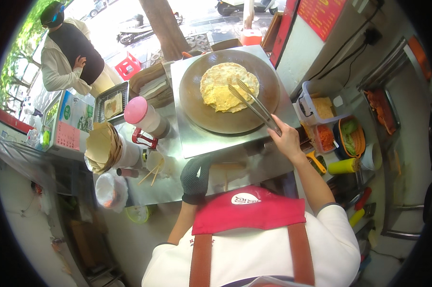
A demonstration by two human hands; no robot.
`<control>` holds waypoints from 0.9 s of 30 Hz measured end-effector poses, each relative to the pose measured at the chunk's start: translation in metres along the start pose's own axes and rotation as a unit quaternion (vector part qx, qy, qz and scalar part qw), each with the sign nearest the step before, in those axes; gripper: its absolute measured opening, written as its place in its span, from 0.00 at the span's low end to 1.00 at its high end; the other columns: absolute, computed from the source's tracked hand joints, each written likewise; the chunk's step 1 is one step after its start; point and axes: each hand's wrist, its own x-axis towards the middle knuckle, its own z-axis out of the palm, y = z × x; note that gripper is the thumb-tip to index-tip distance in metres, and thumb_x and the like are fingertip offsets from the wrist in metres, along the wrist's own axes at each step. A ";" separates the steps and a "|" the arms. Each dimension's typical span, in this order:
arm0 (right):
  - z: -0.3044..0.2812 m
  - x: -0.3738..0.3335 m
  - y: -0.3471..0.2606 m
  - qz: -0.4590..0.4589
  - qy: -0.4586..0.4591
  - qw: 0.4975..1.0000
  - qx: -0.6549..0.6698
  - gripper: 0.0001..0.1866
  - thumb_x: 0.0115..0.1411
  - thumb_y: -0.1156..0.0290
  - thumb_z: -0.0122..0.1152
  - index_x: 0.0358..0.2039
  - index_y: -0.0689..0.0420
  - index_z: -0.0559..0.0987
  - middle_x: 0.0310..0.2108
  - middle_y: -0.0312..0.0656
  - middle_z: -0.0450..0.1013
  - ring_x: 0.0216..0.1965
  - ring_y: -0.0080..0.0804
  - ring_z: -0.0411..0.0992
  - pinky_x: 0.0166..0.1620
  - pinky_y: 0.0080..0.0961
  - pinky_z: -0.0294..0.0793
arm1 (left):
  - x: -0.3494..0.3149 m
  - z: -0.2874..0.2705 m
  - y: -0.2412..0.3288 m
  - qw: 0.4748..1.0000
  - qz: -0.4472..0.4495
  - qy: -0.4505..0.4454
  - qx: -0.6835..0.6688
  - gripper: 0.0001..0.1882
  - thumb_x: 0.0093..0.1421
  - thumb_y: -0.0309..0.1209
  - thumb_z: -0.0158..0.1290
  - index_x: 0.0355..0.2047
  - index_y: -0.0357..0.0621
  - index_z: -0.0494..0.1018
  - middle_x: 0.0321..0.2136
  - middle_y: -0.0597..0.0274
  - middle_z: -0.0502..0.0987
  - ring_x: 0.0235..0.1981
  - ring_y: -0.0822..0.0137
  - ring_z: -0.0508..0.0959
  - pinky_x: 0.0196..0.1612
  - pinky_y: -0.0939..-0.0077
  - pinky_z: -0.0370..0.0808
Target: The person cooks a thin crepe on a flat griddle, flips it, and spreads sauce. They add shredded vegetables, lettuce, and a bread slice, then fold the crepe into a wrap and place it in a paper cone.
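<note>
My right hand (286, 138) is closed round the handle end of metal tongs (260, 111). The tongs' tips reach over a round flatbread (221, 76) on the dark round griddle (192, 103). Yellow egg covers the bread's near part, and its far part is paler with browned spots. Whether the tips touch the bread, I cannot tell. My left hand (195, 181), in a dark grey knitted glove, is at the near edge of the metal counter (178, 143), left of the griddle's front corner. Its fingers blend together, so their pose is unclear.
Left of the griddle stand a pink-lidded container (138, 110), paper bags (102, 148) and wooden sticks (154, 173). On the right are a clear tub (316, 103), shredded orange food (326, 137) and an orange basket (357, 138). Another person (72, 57) stands beyond the counter.
</note>
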 end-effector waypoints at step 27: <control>0.013 0.030 -0.008 0.338 -0.048 0.853 0.394 0.13 0.60 0.60 0.54 0.38 0.55 0.76 0.23 0.30 0.68 0.20 0.15 0.66 0.19 0.13 0.62 | 0.032 -0.035 -0.034 0.996 -0.030 -0.079 -0.016 0.08 0.54 0.19 0.53 0.35 0.37 0.77 0.31 0.55 0.78 0.35 0.65 0.77 0.41 0.73 0.72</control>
